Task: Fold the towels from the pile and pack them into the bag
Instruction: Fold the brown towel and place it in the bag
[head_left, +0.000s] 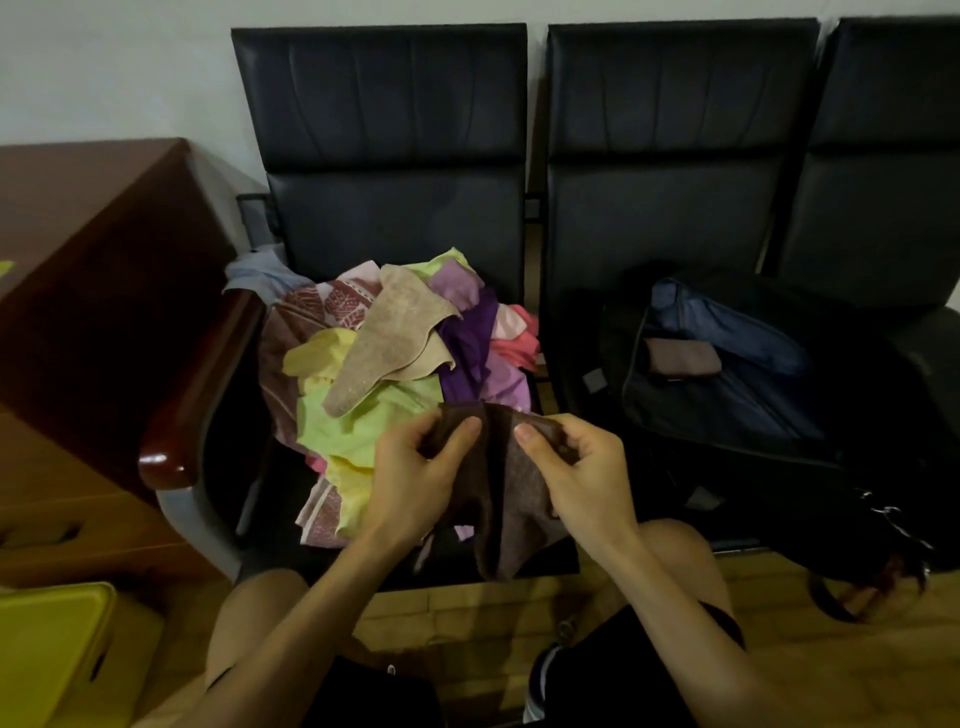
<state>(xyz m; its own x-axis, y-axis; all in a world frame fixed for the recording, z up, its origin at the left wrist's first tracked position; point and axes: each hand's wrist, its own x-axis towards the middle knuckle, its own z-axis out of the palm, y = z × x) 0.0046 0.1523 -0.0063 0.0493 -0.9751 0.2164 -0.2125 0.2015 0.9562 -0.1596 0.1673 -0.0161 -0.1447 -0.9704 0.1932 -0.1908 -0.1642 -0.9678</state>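
Note:
A dark brown towel hangs in front of me, crumpled along its top edge. My left hand pinches that edge on the left and my right hand pinches it on the right. Behind them a loose pile of towels in tan, yellow, green, purple and pink covers the left seat. An open black bag lies on the middle seat to the right. Inside it lie a folded brown towel and a dark blue cloth.
The towels and bag rest on a row of black padded chairs with a glossy wooden armrest. A brown wooden desk stands to the left. A yellow bin sits at the lower left. My knees are below.

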